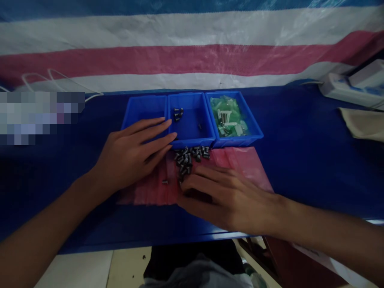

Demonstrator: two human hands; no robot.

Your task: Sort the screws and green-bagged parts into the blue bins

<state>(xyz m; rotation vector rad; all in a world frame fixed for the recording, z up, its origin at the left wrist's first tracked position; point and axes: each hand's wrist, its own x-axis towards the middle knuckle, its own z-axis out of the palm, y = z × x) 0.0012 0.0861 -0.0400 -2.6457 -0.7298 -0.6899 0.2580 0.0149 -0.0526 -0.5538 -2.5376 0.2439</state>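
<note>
A pile of dark metal screws (187, 158) lies on pink plastic bags (246, 162), against the front of the middle blue bin (195, 143). My left hand (136, 150) is open, its fingers stretched over the front corners of the left bin (147, 105) and middle bin, its edge beside the pile. My right hand (223, 194) rests low over the bags with curled fingers, its fingertips at the near side of the pile. Whatever those fingertips hold is hidden. One loose screw (165, 182) lies apart between the hands. Several screws (177, 114) sit inside the middle bin.
The right blue bin (253, 130) holds green plastic packets (231, 108) with pale, thin pieces on top. A white power strip (339, 90) and beige cloth (363, 122) lie at the right. Behind the blue table (294, 160) hangs a striped sheet (192, 60).
</note>
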